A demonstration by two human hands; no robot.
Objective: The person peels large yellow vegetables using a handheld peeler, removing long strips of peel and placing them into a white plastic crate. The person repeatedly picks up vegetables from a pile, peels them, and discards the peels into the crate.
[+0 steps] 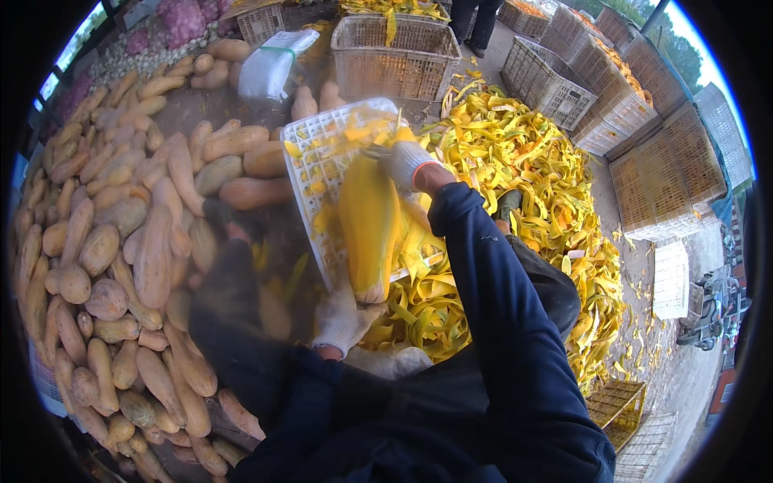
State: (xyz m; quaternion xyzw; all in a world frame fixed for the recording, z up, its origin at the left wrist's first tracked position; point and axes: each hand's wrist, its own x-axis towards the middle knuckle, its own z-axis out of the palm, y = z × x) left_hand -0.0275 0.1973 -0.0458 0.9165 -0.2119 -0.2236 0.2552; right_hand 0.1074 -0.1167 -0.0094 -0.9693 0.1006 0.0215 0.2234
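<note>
A large peeled yellow squash lies lengthwise over a white plastic grid crate, its narrow end pointing towards me. My left hand, in a white knitted glove, holds that near end. At the far end is my right hand, gloved too, closed on a dark metal tool that looks like a peeler and touches the squash; its blade is blurred. Strips of yellow peel lie on the crate and beside it.
Many unpeeled tan squashes are piled at left. A heap of peel spreads at right. Plastic crates stand beyond, more stacked at far right. A person's legs show at the top. White bags lie near the pile.
</note>
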